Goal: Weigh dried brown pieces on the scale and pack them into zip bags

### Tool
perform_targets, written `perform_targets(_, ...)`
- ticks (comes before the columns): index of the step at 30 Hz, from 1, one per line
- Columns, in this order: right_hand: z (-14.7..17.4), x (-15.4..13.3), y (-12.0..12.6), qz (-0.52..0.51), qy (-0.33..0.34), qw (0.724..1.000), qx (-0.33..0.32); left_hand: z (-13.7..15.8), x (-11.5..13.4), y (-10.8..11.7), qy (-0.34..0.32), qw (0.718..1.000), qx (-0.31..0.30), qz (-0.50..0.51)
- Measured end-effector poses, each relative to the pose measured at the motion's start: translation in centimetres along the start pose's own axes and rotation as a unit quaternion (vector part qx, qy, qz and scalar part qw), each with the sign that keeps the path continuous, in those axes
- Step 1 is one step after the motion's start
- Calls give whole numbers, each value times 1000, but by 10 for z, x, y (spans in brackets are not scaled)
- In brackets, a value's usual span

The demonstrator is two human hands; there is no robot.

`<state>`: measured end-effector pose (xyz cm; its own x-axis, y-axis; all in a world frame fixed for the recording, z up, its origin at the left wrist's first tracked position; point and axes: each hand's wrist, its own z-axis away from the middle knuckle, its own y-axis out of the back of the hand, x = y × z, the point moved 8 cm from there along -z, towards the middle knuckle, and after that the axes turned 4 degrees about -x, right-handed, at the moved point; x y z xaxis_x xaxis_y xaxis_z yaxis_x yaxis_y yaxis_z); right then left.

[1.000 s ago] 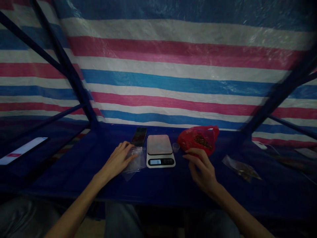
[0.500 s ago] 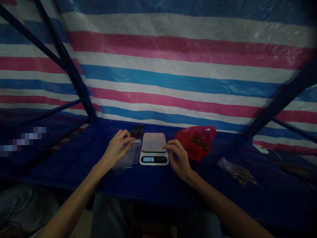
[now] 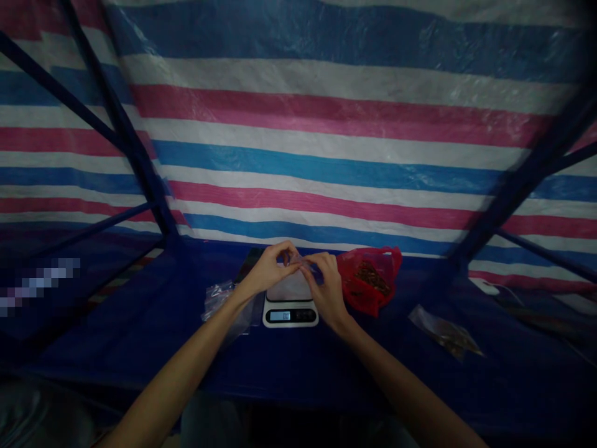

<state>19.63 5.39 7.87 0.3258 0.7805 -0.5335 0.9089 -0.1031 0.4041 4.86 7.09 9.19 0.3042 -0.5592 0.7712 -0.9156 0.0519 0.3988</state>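
Observation:
My left hand (image 3: 269, 272) and my right hand (image 3: 328, 287) meet above a white digital kitchen scale (image 3: 303, 323), whose display reads zero. Between them is a small clear plastic bag (image 3: 301, 259), its upper edge pinched by the fingers of both hands. The bag hides part of the weighing plate (image 3: 286, 291), as do the fingers. Under my left forearm lie more clear zip bags (image 3: 217, 301). Just right of my right hand sits an open red plastic bag (image 3: 347, 297) with brown dried pieces (image 3: 373, 277) inside.
A dark phone (image 3: 250, 259) lies behind my left wrist. On the right of the blue table (image 3: 373, 367) rests a clear bag with brown contents (image 3: 448, 336). Blue metal posts (image 3: 140, 158) stand on both sides, and a striped tarp (image 3: 326, 155) hangs behind.
My left hand has moved right with a clear bag, from the pile to over the scale. My right hand has risen to meet it and now grips the bag too. The view has tilted up slightly.

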Motion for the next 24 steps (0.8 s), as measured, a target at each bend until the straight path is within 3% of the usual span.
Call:
perform_targets(7,5,13,12,10,-8,1000,-26,15,-18,2,54,991,-23,118)
perform_targets(11,7,10,6,20,-14,998,-61,19,-12,0,47,989,-58,124)
perform_targets(16,11,8,-4,2,-22,997,-80,23,-18,-11,95,980,-104,144)
perform_targets(24,12,6,0,32,-8,998,-61,25,-18,-18,115,970,-129,171)
